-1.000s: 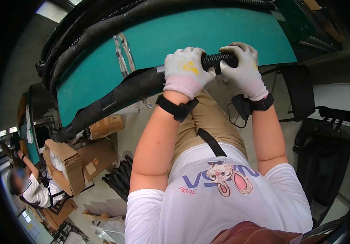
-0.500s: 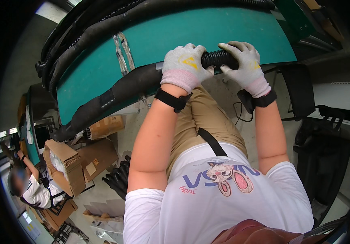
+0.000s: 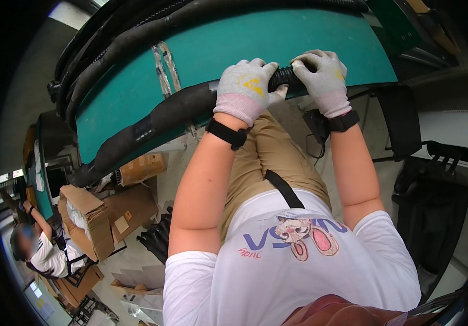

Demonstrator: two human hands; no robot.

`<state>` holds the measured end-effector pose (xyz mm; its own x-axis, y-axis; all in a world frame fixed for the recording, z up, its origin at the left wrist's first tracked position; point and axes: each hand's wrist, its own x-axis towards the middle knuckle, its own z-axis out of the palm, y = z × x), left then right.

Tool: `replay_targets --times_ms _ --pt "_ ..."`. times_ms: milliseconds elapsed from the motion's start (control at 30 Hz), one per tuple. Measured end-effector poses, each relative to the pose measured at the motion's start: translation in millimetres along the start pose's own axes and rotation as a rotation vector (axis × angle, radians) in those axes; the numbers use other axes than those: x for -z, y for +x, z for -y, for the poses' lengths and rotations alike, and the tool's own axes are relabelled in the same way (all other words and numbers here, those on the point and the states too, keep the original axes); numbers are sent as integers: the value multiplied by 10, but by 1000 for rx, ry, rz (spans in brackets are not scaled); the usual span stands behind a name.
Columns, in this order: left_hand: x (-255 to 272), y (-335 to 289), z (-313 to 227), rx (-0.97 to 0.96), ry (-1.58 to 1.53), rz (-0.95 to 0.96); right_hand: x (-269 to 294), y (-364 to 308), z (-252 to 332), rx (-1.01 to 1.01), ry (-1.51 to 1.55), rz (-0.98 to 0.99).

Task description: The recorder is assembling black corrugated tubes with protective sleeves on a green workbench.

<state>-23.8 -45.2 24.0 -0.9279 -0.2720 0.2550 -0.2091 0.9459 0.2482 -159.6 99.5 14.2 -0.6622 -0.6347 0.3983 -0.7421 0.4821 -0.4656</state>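
Observation:
A thick black foam-sleeved hose [image 3: 174, 110] runs along the near edge of the green table [image 3: 256, 41]. Its bare ribbed stretch, a black corrugated hose [image 3: 283, 77], shows between my two hands. Both wear grey gloves with pink cuffs. My left hand [image 3: 246, 86] is closed round the hose just past the sleeve's end, with its thumb on the near side. Close by on the right, my right hand [image 3: 321, 77] is curled over the hose's right end, fingers bent and wrapped about it. The palm sides and the hose's tip are hidden.
More black hoses [image 3: 136, 38] curve along the table's far and left edges. Clear plastic strips [image 3: 166, 68] lie across the tabletop. Open cardboard boxes [image 3: 90, 223] stand on the floor at left, near a seated person [image 3: 54, 252]. A black chair [image 3: 397, 122] is at right.
My right hand has shifted left along the corrugated hose, nearer my left hand, and its fingers are more bent. Less of the ribbed part shows. The left hand has barely moved.

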Motion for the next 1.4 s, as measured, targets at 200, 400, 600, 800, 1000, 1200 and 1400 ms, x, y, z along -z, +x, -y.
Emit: replay_targets --times_ms 200,400,600,800,1000,1200,1400 --pt "6 63 0 -24 -30 3 2 -85 -12 241 -146 -93" --pt "-54 125 39 72 -60 39 89 -179 -13 355 -197 -60" --pt "-33 61 132 50 -385 -171 91 -160 -31 396 -174 -50" --pt "221 -248 135 -113 -152 -321 24 10 -66 369 -126 -48" --pt "160 -266 199 -33 -74 -157 -38 60 8 197 -112 -18" --pt "96 -255 232 0 -54 -76 -108 -48 137 248 -172 -77" --pt "92 -226 281 -3 -75 -65 -91 -116 172 319 -156 -17"
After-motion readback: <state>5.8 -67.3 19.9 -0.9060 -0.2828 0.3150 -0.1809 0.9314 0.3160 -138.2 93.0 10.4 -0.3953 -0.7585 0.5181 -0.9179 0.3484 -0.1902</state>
